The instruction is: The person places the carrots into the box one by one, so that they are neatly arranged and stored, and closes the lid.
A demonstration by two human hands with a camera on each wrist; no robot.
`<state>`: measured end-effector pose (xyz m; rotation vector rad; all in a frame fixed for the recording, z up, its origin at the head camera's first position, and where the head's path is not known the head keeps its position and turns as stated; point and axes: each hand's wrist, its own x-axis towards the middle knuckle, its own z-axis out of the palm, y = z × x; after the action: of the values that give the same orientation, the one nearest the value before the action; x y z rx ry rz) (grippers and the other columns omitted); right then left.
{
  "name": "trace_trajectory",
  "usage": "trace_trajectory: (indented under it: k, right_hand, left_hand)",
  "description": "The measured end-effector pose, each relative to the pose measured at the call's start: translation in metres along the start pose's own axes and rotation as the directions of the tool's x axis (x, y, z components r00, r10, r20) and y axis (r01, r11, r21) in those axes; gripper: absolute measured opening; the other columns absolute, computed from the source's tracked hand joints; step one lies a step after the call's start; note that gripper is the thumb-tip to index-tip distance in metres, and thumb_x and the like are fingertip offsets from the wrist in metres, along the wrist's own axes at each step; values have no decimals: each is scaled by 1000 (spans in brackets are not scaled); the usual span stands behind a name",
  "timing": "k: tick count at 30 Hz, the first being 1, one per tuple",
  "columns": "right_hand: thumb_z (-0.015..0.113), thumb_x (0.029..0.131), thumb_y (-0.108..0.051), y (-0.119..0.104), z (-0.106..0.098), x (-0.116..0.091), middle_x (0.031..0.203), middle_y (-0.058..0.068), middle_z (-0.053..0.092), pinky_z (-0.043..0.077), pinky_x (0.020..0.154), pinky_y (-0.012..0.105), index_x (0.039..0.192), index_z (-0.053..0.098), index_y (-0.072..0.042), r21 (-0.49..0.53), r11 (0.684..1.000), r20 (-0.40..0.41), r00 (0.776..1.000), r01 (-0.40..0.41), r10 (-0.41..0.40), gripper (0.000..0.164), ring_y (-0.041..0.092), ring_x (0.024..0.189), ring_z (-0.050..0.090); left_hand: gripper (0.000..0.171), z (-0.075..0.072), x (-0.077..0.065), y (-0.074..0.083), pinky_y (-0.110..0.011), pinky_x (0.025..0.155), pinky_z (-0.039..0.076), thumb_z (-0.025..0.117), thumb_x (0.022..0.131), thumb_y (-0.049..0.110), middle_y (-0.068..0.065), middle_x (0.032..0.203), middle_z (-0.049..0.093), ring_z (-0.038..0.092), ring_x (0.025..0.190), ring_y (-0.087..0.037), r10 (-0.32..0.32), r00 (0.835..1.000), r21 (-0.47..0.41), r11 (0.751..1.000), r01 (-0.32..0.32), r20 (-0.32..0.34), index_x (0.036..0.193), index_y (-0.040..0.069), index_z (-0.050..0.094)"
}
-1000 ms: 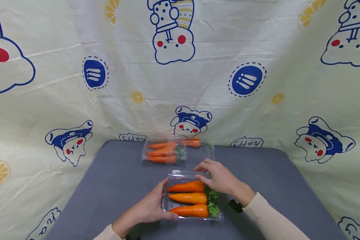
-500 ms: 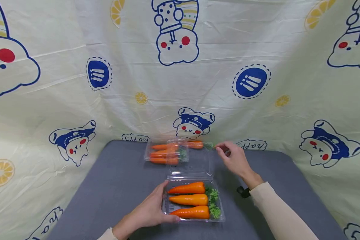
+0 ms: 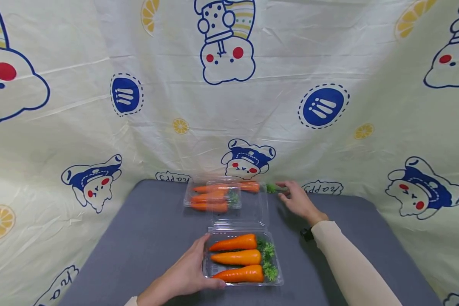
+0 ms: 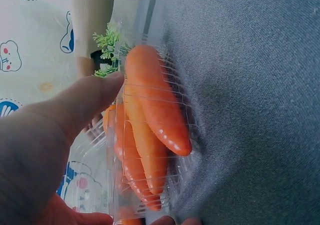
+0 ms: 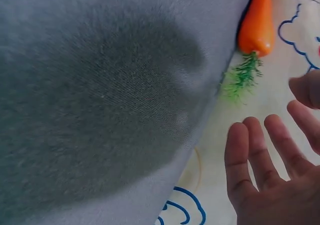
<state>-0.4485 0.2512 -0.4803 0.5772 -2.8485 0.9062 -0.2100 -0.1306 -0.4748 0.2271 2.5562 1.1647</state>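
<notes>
In the head view, a clear plastic clamshell box holds three orange carrots with green tops, the middle one paler. My left hand grips the box's left side, thumb at the front corner and fingers toward the back. The thumb lies over the rim in the left wrist view. The box's transparent lid stands raised at the back. My right hand reaches to the table's far edge, beside the leafy top of a loose carrot. Its fingers are apart from that carrot in the right wrist view.
A second clear box with several carrots sits at the back of the grey table, partly seen through the raised lid. A patterned cloth hangs right behind the table and at its sides.
My right hand has left the box's lid area and moved forward and right to the loose carrot's leaves; its fingers have spread. My left hand stays on the box, which shifted slightly in view.
</notes>
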Motion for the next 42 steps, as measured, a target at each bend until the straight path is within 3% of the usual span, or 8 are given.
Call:
trace_trajectory:
  k: [4,11,21,24,28,34,42]
  right_hand:
    - [69,115,-6,4,5,11,165,36,55,65,105,66,167,57,2,-33,999,77,997,14,-12,54,49,124,76]
    - [72,111,-2,10,14,20,171,38,51,56,121,71,168,51,9,-105,992,166,985,66,-48,62,57,150,59]
    - [72,112,-9,17,22,21,160,35,62,51,126,71,156,64,8,-161,987,129,991,-7,28,48,55,149,61]
    - [74,112,-14,19,21,21,152,34,68,54,121,71,148,69,7,-158,987,115,993,-5,24,43,55,142,64]
    - [80,110,-22,27,21,21,131,28,77,61,106,65,130,77,4,-169,986,69,998,15,-3,33,48,121,73]
    - [86,107,-16,18,17,14,113,23,80,63,96,61,112,77,2,-230,971,48,996,-57,70,22,40,103,76]
    - [86,106,-11,29,15,1,112,19,80,64,93,57,115,76,-2,-259,961,24,994,-93,103,16,35,100,74]
  left_hand:
    - [135,-1,-3,1,-75,131,46,107,81,51,-28,185,39,55,161,-47,2,1000,4,1000,-2,-8,181,4,29]
    - [135,1,-5,2,-74,130,47,106,82,53,-29,183,41,56,160,-47,40,999,27,999,-40,-17,180,2,31]
    - [135,3,-4,3,-74,131,47,106,82,53,-29,183,41,54,162,-48,39,999,31,999,-39,-9,180,2,31]
    - [135,2,-4,2,-75,131,47,106,82,53,-29,184,40,54,162,-48,26,1000,28,999,-26,-5,180,2,30]
    - [135,1,-4,2,-75,131,46,106,82,53,-29,184,40,54,162,-48,14,1000,22,1000,-14,-1,180,2,30]
    - [136,0,-6,0,-73,130,48,106,81,55,-30,181,44,58,158,-46,31,999,34,999,-31,-18,180,0,31]
    - [136,-4,-6,-1,-73,132,45,107,81,53,-29,183,41,54,162,-48,14,1000,32,999,-13,-23,180,1,30]
